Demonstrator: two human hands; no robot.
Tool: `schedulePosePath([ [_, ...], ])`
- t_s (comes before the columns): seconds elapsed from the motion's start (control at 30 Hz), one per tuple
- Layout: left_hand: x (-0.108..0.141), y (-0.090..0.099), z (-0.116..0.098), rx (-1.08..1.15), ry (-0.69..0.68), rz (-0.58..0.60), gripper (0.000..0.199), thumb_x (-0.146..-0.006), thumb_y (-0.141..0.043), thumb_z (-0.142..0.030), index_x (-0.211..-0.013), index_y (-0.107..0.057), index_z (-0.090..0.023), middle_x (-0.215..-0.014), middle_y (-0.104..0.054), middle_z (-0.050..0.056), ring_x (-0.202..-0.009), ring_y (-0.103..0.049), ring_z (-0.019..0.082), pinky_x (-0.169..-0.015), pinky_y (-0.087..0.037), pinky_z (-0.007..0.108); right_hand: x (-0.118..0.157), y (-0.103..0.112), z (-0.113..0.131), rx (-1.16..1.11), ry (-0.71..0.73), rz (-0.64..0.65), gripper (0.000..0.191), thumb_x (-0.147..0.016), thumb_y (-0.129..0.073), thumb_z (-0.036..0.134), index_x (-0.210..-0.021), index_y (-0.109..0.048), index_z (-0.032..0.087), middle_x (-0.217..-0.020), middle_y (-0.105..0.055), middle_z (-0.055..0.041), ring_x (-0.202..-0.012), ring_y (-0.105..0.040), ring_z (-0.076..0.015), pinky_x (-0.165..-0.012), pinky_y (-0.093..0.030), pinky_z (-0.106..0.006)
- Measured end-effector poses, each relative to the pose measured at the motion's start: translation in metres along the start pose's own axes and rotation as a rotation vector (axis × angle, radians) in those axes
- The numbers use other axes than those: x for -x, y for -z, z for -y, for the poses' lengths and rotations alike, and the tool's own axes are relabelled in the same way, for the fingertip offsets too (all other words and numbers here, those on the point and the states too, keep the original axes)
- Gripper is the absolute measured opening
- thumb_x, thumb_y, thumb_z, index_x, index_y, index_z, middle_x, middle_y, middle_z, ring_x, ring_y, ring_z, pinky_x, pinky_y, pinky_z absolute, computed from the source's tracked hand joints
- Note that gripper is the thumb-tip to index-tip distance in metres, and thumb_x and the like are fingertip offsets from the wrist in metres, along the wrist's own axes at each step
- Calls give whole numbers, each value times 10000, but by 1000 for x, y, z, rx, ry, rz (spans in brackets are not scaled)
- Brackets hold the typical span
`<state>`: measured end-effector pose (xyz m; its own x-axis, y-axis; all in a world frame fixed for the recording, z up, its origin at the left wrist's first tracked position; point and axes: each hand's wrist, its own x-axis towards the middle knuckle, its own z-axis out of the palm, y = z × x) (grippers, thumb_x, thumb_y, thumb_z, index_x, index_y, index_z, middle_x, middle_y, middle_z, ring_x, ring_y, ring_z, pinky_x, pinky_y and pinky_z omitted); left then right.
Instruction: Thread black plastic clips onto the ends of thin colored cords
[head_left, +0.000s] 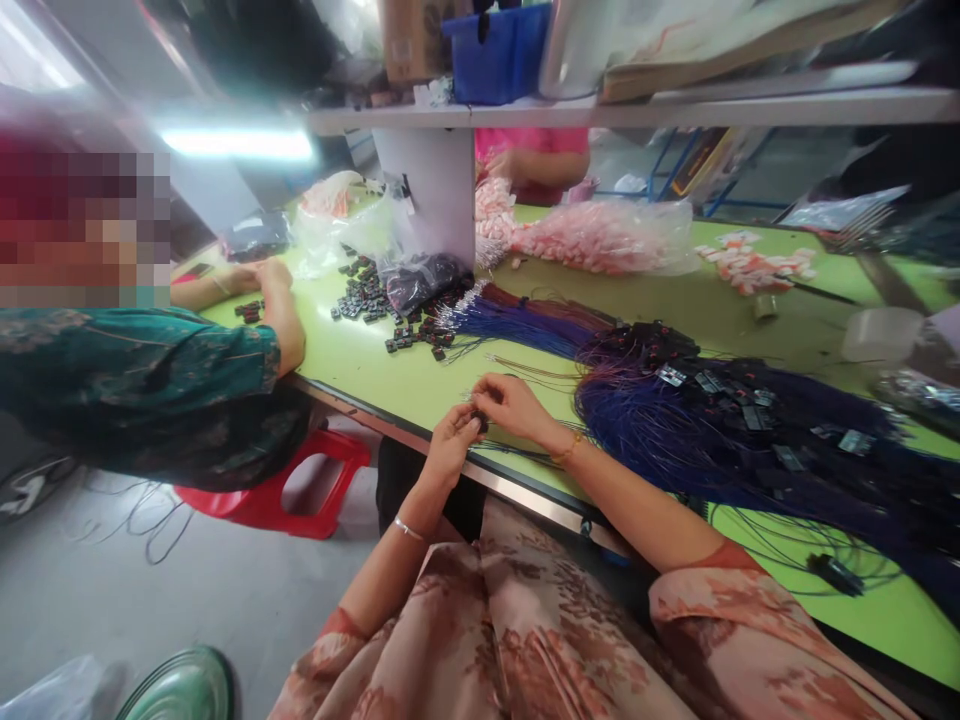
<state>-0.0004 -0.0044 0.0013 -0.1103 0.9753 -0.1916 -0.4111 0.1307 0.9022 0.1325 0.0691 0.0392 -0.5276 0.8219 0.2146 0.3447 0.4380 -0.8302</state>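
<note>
Close to the table's front edge, my left hand (453,440) is closed on a small black connector (480,421). My right hand (513,405) meets it from the right, thumb and forefinger pinched at the connector; what they pinch looks like thin wire ends, too small to be sure. Behind my hands, a bundle of blue and brown wires (525,322) with silvery tips lies on the green table (360,375). Loose black connectors (367,300) are scattered to its left. By my right forearm spreads a big heap of dark blue wires (637,440) with black connectors on it.
A co-worker in a green sleeve (150,390) sits at the left, with a red stool (322,485) below. Across the table, another person in pink (532,150) works beside bagged pale pink parts (600,235). A shelf (675,112) with a blue bin (499,55) crosses above.
</note>
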Motion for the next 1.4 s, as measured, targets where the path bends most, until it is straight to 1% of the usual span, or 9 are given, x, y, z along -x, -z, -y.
schedulePosePath([
  [0.13,-2,0,6,109,10,15,428,-632,-829,-337,-959,-596,-188,-920,-644,16,-777,-576,97,-688,-456,209,6,-7,-4,-92,-47,-1,145,-787,-529,277,-744,-585,150,-631,-551,31,-563,-432,-86,-544,-325,-210],
  [0.27,-6,4,12,155,20,34,434,-643,-825,-336,-973,-590,-181,-882,-636,8,-775,-580,95,-698,-455,214,21,-4,-16,-4,-91,-33,166,-782,-520,279,-689,-575,152,-567,-486,49,-538,-382,-83,-530,-288,-215],
  [0.37,-8,5,14,162,36,56,447,-641,-828,-343,-986,-599,-174,-866,-643,18,-778,-590,105,-709,-457,228,30,0,-20,35,-97,-13,178,-792,-505,276,-686,-577,152,-564,-479,52,-538,-375,-82,-526,-272,-213],
  [0.63,-11,8,12,126,46,104,419,-683,-798,-330,-1009,-589,-170,-875,-655,26,-800,-608,117,-754,-463,255,34,3,-5,218,-105,33,200,-799,-526,268,-645,-584,155,-537,-483,44,-513,-361,-85,-522,-223,-226],
  [0.77,-11,8,13,123,49,103,410,-693,-791,-319,-1015,-587,-168,-886,-660,30,-805,-609,117,-772,-461,261,35,3,-1,261,-95,52,190,-793,-539,251,-629,-567,160,-553,-500,34,-527,-377,-90,-534,-219,-229],
  [0.93,-10,6,13,122,30,108,421,-690,-798,-333,-1012,-583,-168,-892,-662,31,-821,-614,117,-777,-464,255,35,3,-1,269,-129,47,201,-803,-532,253,-629,-567,159,-556,-517,28,-518,-376,-90,-535,-215,-230],
  [1.13,-8,5,13,106,-5,85,434,-664,-821,-335,-1001,-600,-175,-856,-642,11,-780,-600,104,-747,-462,236,36,4,-3,283,-55,55,144,-799,-541,234,-692,-598,156,-623,-573,5,-560,-423,-103,-556,-245,-230],
  [1.27,-7,4,14,55,-27,47,421,-652,-825,-322,-985,-618,-168,-839,-633,3,-731,-576,89,-709,-460,225,36,3,-5,338,-32,65,155,-828,-523,235,-717,-596,156,-660,-595,-17,-582,-445,-115,-568,-260,-239],
  [1.4,-10,3,14,64,35,13,397,-627,-832,-316,-920,-619,-156,-786,-634,-1,-689,-573,83,-667,-464,214,36,-1,-8,454,78,52,147,-855,-501,223,-783,-605,149,-735,-620,-57,-651,-484,-145,-611,-295,-254],
])
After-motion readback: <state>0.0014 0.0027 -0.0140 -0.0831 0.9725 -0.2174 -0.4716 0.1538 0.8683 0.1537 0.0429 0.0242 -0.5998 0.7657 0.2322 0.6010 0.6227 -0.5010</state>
